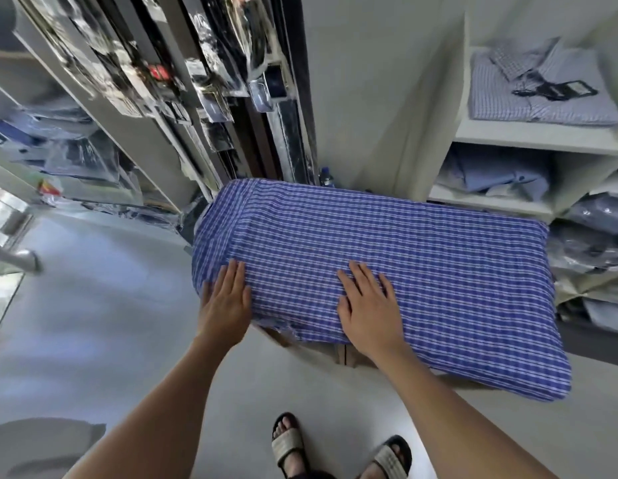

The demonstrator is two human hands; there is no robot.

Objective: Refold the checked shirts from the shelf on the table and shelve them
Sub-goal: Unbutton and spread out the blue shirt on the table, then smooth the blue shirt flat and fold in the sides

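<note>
Bearings run from the middle of the checked shirt [387,271], with the person's feet at 6 o'clock.

- The shirt covers the surface [335,354] almost edge to edge. The left grip [228,302] and right grip [366,305] lie flat along its 6 to 8 o'clock margin.
- 6 to 9 o'clock: open floor [93,340], free passage.
- 10 to 12 o'clock: hanging bagged garments [214,81] crowd the far edge.
- 12 o'clock: a bottle [325,178] stands just behind the far edge.
- 1 to 3 o'clock: the shelf unit [525,134] stands close. A folded pale shirt [542,95] occupies its upper board, and bagged shirts [584,243] fill the lower bays.
</note>
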